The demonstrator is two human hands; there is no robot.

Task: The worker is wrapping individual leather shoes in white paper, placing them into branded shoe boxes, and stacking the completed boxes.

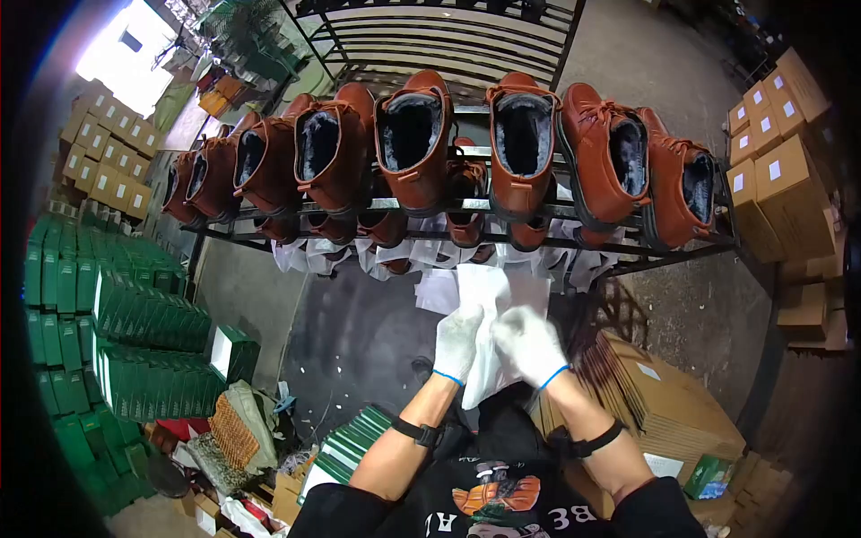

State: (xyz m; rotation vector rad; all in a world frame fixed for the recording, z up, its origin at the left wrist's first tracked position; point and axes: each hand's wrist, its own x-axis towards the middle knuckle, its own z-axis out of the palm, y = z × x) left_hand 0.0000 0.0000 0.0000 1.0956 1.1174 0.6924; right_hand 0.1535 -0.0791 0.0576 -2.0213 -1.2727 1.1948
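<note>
Our left hand (458, 344) pinches a white sheet (481, 287) | our right hand (529, 345), blurred, touches it; we cannot tell whether it grips | sheet between our chest and the brown shoes (420, 185) | green boxes (59, 280) stand to our left

Shoes (518, 195): smooth, softly glossy and leather-like outside, fuzzy inside, spanning the upper frame
Rack (682, 257): painted-looking metal, upper frame
Gloves (459, 345): matt cloth, center
Sheet (484, 377): thin, smooth; paper or plastic unclear
Cartons (789, 193): matt cardboard, frame right
</note>
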